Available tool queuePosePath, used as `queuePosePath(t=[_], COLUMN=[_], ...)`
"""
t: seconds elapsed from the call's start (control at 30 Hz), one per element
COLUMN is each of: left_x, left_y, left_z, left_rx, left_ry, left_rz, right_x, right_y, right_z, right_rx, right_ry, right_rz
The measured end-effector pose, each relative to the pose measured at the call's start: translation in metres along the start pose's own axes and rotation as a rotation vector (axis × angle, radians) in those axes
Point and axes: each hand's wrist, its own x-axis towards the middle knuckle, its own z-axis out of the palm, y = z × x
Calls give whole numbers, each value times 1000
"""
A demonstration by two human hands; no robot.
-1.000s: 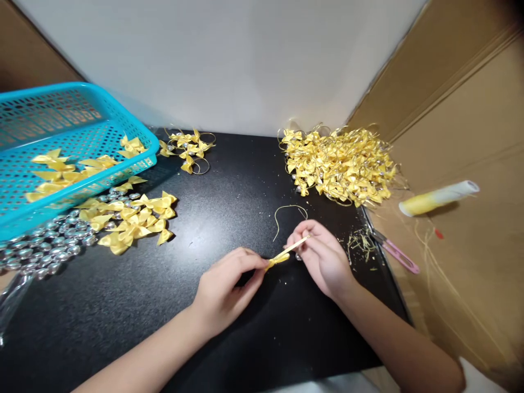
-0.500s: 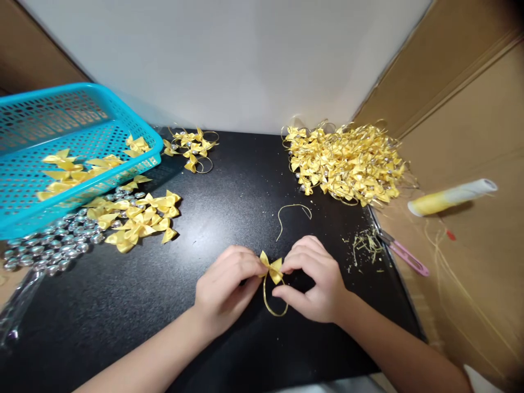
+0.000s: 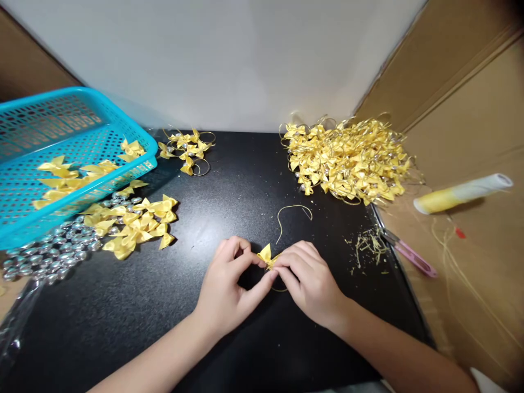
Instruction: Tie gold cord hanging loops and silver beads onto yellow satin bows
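Note:
Between my hands, near the table's front, is a yellow ribbon bow (image 3: pixel 266 253) with a loop of gold cord (image 3: pixel 280 289) hanging toward me. My left hand (image 3: pixel 229 278) has its thumb and index fingertips at the bow's left side and lower edge. My right hand (image 3: pixel 309 278) pinches the bow from the right and covers much of it. Just beyond the bow, a loose piece of gold cord (image 3: pixel 279 218) lies curved on the black table (image 3: pixel 233 196).
A turquoise basket (image 3: pixel 151 150) with bows stands left, beside silver beads (image 3: pixel 57 251) and loose bows (image 3: pixel 139 224). Finished-looking looped bows (image 3: pixel 190 147) lie behind; a big heap (image 3: pixel 347 158) is at right. Pink-handled snips (image 3: pixel 413 256), cord scraps (image 3: pixel 370 245) and a yellow-white roll (image 3: pixel 462 194) lie right.
My right fingers have closed onto the bow, hiding its right part. My left thumb has come forward to the bow's lower edge, and less of the cord loop shows.

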Motion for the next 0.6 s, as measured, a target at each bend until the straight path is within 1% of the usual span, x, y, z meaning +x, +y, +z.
queuePosePath(t=[0.13, 0.23, 0.3, 0.37, 0.43, 0.53, 0.6], left_x=[3, 5, 8, 10, 12, 12, 10], left_y=[-4, -7, -8, -10, -10, -10, -10], left_z=[0, -3, -7, -11, -13, -14, -14], left_rx=[19, 48, 74, 88, 69, 5, -45], left_ry=[-94, -126, -103, -46, 1, -17, -21], left_rz=[52, 68, 74, 52, 14, -5, -6], right_x=[1, 2, 2, 4, 6, 9, 10], right_y=[2, 5, 9, 12, 14, 11, 9], right_z=[2, 0, -3, -6, -8, -9, -9], right_rx=[-3, -81, -135, -160, -139, -22, 38], right_ry=[-45, -66, -55, 7, 76, 98, 103], right_rz=[68, 79, 83, 112, 150, 186, 237])
